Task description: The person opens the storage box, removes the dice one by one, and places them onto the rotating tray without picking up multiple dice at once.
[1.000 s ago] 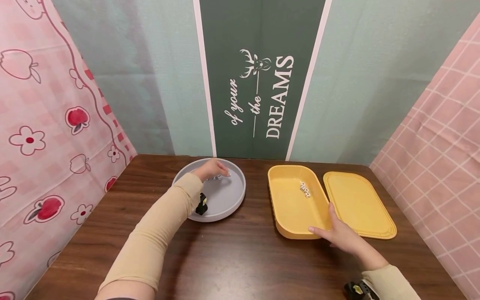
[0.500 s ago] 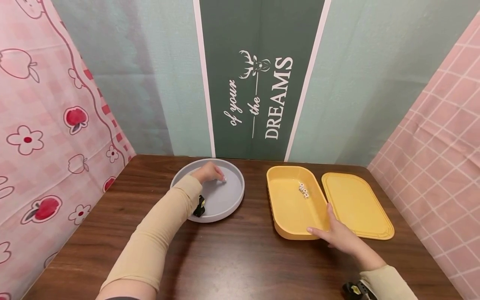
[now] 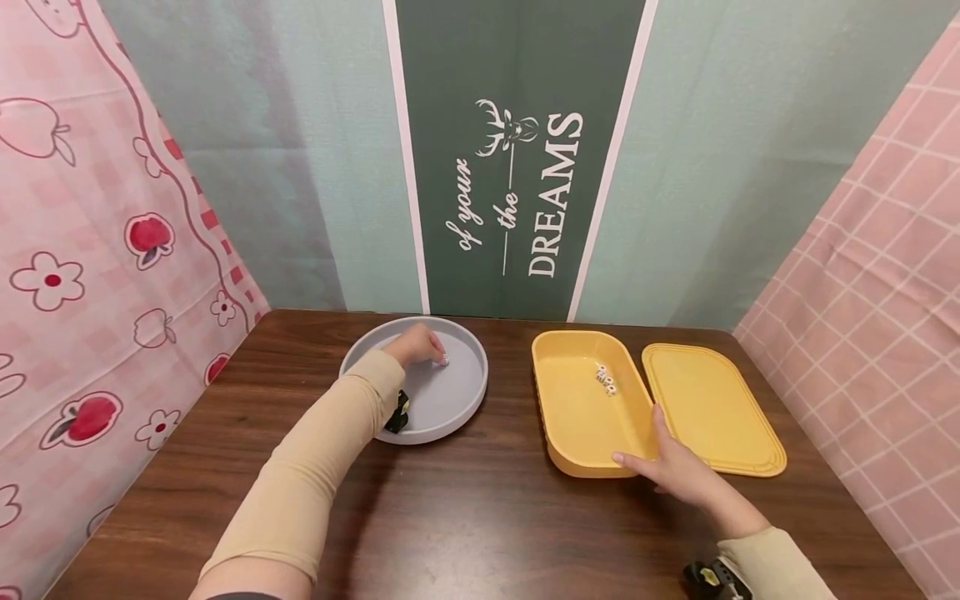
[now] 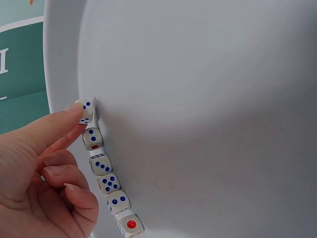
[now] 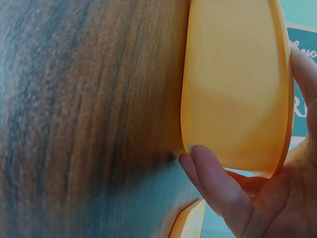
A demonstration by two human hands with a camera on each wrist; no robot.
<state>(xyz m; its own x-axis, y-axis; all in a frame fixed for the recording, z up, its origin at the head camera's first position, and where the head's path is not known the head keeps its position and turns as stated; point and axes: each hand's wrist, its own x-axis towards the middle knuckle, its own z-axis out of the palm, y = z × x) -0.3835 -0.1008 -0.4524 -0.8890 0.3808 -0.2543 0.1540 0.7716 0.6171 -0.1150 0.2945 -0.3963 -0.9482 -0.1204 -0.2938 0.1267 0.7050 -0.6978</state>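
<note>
My left hand (image 3: 420, 344) is over the round grey tray (image 3: 465, 408), and its thumb and finger pinch a white die (image 4: 86, 110) at one end of a row. The other dice (image 4: 109, 183), with blue and red pips, line up along the tray wall in the left wrist view; in the head view the hand hides most of the row. My right hand (image 3: 682, 471) holds the near right corner of the yellow box (image 3: 585, 425), thumb at the near rim and index finger along the right side. Several white dice (image 3: 606, 380) lie together inside this box.
A flat yellow lid (image 3: 712, 408) lies right of the box on the dark wooden table (image 3: 480, 525). Behind the table hangs a green curtain (image 3: 510, 50) with lettering; pink cloths (image 3: 82, 250) border both sides.
My left hand has come down into the tray and slightly nearer, and its fingertips now pinch a die. The right hand keeps its hold on the box corner.
</note>
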